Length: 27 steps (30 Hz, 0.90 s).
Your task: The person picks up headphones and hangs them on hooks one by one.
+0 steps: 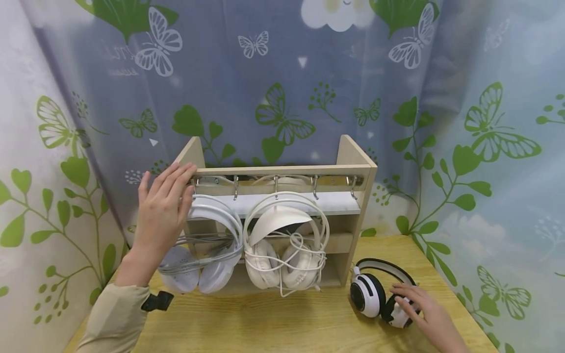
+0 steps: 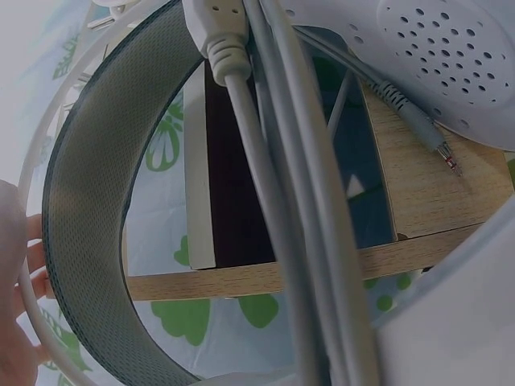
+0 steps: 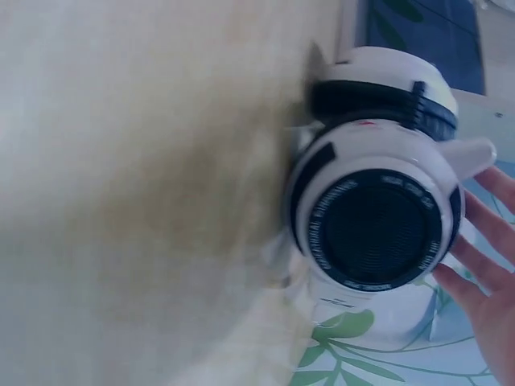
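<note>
At the upper left corner of a wooden rack [image 1: 287, 170], my left hand [image 1: 160, 211] rests with its fingers extended over the top edge. Below it hang white headphones [image 1: 220, 218] with a grey cable wound across them; their mesh-lined headband [image 2: 84, 185] fills much of the left wrist view. Cable-wrapped white headphones [image 1: 263, 274] hang beside them. On the table at right lie black-and-white headphones [image 1: 370, 296]. My right hand [image 1: 428, 314] touches their nearer ear cup [image 3: 374, 229] with loosely extended fingers. Where the thumb meets the cup is unclear.
Metal hooks [image 1: 315, 187] line the rack's front bar, those at right bearing nothing. The rack stands on a yellow wooden table [image 1: 247, 323]. A patterned curtain [image 1: 335, 68] surrounds the back and sides. A jack plug [image 2: 426, 133] dangles by an ear cup in the left wrist view.
</note>
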Motion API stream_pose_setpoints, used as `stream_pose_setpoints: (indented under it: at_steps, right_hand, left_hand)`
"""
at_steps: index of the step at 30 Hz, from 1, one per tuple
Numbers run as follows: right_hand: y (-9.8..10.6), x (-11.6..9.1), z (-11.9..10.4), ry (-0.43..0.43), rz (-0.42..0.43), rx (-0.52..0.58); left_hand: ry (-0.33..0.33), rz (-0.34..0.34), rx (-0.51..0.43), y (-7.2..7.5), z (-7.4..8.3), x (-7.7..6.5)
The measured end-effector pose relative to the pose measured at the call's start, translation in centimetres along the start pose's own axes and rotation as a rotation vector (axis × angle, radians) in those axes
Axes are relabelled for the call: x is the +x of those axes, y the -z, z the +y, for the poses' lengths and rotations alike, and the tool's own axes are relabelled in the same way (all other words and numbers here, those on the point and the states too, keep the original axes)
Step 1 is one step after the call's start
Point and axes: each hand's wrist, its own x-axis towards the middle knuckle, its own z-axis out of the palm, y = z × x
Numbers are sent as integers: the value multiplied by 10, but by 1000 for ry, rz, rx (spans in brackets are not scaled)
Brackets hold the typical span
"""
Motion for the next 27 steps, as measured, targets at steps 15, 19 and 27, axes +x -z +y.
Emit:
stream_pose_setpoints:
  at_steps: [15, 19, 27]
  right_hand:
    - [27, 46, 14, -109, 181, 150]
    - [30, 53, 20, -128, 181, 170]
    - [23, 63, 43, -169, 150, 237]
  left_hand:
    - [-1, -1, 4, 0, -1, 0]
    - [-2, 4, 1, 0, 0, 0]
    - [-3, 7, 0, -1, -1, 0]
